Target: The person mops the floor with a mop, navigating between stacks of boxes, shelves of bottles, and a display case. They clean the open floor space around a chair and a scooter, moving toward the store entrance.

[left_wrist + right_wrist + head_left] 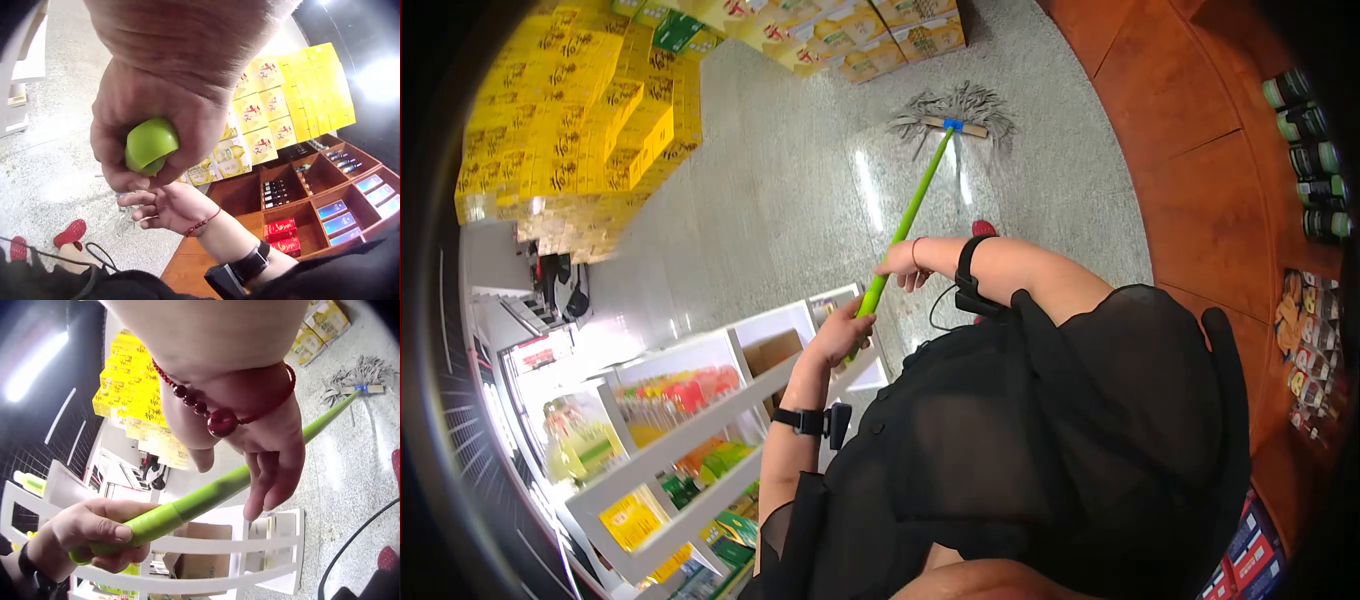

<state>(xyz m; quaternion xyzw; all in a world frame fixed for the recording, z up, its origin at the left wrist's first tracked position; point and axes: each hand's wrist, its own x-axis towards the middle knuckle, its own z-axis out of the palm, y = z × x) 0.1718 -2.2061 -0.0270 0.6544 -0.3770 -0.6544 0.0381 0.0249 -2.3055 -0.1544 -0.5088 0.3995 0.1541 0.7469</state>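
A mop with a bright green handle [917,192] slants across the head view, its grey string head [970,103] spread flat on the floor. A blue clip [953,125] joins the handle to a crossbar. My left hand [837,335] grips the handle near its top, fingers wrapped round it; the rounded green end [152,145] pokes out of the fist in the left wrist view. Farther down, my right hand [250,437] lies over the handle with loose fingers hanging past it and the thumb apart. In the left wrist view this hand shows its palm and spread fingers.
Yellow cartons [590,110] are stacked at the left, and fruit-printed boxes [870,40] stand beyond the mop. A white shelf unit [735,345] with bottles is close on my left. Brown wooden panels [1190,130] curve along the right. Red shoes [70,233] are on the speckled floor.
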